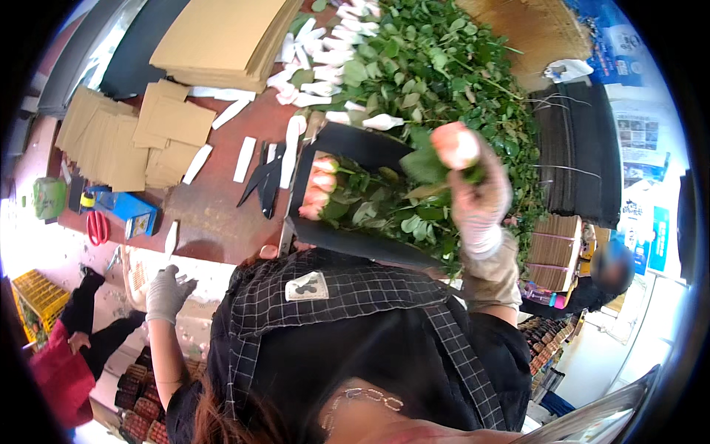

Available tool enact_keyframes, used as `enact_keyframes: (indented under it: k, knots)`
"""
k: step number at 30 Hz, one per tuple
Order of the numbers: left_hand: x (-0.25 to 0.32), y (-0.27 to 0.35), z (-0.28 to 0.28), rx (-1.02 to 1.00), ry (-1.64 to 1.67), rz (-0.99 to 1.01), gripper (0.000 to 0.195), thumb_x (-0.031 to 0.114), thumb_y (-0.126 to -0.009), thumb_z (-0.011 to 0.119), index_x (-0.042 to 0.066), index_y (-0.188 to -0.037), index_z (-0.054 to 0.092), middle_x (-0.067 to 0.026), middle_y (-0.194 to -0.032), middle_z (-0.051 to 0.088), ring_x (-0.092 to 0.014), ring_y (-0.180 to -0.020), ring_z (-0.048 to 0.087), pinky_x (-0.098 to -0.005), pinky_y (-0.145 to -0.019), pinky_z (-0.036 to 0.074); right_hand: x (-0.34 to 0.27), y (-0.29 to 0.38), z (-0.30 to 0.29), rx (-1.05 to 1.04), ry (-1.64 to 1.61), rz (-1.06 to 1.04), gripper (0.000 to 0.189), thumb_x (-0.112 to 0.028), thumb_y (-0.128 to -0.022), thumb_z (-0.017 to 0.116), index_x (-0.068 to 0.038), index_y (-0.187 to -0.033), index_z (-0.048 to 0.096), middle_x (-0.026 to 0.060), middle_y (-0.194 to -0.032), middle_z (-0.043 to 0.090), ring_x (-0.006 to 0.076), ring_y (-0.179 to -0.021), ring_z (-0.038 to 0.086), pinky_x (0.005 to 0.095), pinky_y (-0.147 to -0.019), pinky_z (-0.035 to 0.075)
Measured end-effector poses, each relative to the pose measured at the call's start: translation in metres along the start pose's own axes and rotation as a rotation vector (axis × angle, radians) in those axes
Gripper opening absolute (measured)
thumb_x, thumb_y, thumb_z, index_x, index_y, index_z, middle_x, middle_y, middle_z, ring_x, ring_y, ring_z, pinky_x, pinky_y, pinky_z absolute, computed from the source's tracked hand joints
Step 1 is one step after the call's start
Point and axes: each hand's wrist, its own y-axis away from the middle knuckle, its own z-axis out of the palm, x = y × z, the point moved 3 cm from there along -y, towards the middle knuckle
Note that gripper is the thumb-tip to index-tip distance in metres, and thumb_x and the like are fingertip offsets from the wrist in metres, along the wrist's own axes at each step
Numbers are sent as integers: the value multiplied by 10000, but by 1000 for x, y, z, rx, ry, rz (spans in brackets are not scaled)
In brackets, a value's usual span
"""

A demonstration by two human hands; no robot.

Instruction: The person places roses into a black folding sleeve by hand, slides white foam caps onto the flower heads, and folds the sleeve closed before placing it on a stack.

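My right hand (481,197), in a pale glove, holds a peach-pink rose (455,145) by its stem just under the bloom; the hand is blurred. Below it stands a black-lined box (355,139), with several peach roses (319,188) lined up at its left end and their leafy stems running right. My left hand (169,294), gloved, is over a white basket (208,275) with its fingers apart. Just beyond its fingertips is a white sleeve (172,237) at the table's edge; whether they touch is unclear.
Black scissors (265,180), cardboard pieces (172,119), a cardboard stack (216,39), a blue box (127,208) and red-handled scissors (97,227) occupy the table (222,222). Behind lie leafy rose stems (421,61) with white-sleeved blooms (333,55). Other people (64,377) are at both sides.
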Motion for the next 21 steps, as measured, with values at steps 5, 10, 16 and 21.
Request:
enact_keyframes:
  k: [5,10,16,21]
  knots:
    - [89,-6,-65,470,353,383,314,197,-780,666,41,-1040,582,-149,-912,625,-308,-832,597,-387,-730,472,18,-23,-82,383,-244,90,392,-23,-822,619,-117,-1195,542,197,-1218,537,307,-1080,561,412,-898,500]
    - [252,-35,-78,315,249,1132,355,212,-767,668,69,-1086,605,-111,-1100,617,-288,-1084,551,-396,-927,435,-39,-31,-77,-99,246,-97,313,-300,-870,527,-22,-974,625,178,-1033,581,320,-946,589,406,-757,526]
    - [302,-87,16,278,-369,1152,469,359,-818,579,156,-1235,510,-98,-1348,423,-289,-1249,380,-436,-1017,313,-17,3,21,-858,259,60,375,-87,-763,564,-155,-1131,599,72,-948,612,270,-835,614,354,-700,518]
    - [301,-90,33,123,-462,1000,407,292,-821,532,139,-1198,546,-110,-1259,507,-309,-1184,452,-431,-1033,291,50,71,114,-709,375,19,471,-80,-755,572,-177,-1216,552,73,-893,576,264,-704,583,368,-624,496]
